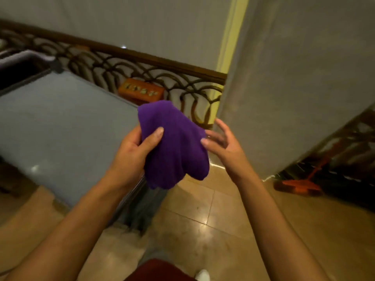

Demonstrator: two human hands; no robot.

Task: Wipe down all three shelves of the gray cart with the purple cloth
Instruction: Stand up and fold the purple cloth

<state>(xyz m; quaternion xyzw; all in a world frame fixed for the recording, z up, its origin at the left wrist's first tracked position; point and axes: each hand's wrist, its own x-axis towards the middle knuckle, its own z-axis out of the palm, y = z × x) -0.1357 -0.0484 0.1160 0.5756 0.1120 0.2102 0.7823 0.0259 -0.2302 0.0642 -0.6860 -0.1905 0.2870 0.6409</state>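
Purple cloth bunched in air beyond cart top's right edge, not touching shelf. Left hand pinches it, thumb on front, likely refolding. Right hand spread, fingertip at cloth's edge, holding nothing.

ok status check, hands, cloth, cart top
Left hand shut on purple cloth, held in the air. Right hand open, fingertips at cloth's edge. Gray cart top shelf bare, cloth not on it yet. Nothing in the way.

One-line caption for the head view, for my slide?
Left hand grips bunched purple cloth above gray cart; right hand open beside it.
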